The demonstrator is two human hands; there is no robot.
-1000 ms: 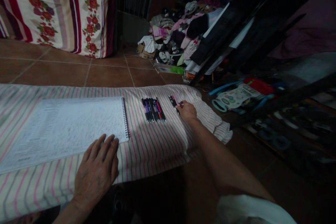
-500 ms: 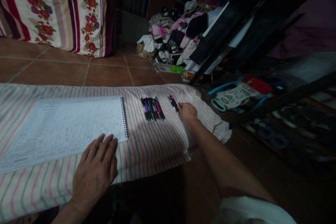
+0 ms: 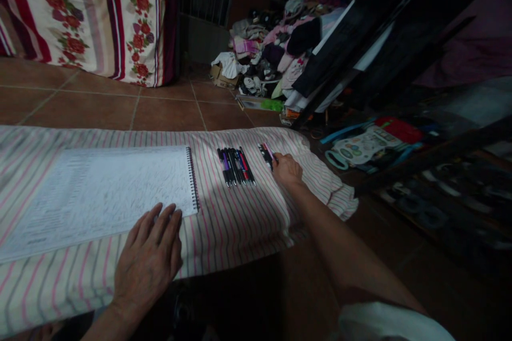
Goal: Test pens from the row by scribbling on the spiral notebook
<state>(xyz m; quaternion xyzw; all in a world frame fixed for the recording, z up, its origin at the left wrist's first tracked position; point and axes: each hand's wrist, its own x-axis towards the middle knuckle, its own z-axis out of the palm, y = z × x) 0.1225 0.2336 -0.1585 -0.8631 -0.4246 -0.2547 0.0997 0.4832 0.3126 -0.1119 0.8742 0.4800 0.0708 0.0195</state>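
Note:
My left hand (image 3: 151, 253) lies flat, fingers stretched out, over the lower right corner of a spiral notebook (image 3: 120, 181) whose open page is covered in faint writing. Off to the right, my right hand (image 3: 287, 169) has its fingers closed on a pen (image 3: 275, 158) at the edge of a small group of pens. Part of that group, including a dark pen (image 3: 264, 154), shows beside the fingertips; the rest is hidden by the hand. Between notebook and right hand, several pens (image 3: 236, 167), mostly black with purple, blue and red ones, lie side by side in a row.
A striped cloth (image 3: 224, 234) covers the low surface under everything. Beyond it are a tiled floor (image 3: 168, 109), a floral curtain (image 3: 100, 21) and a heap of clothes (image 3: 276, 48). On the right stand a colourful toy-like item (image 3: 364, 146) and a dark rack (image 3: 436, 157).
The whole view has shifted slightly, moving the scene a little to the right. My right fingers stay at the small pen group, and my left hand still rests on the notebook corner.

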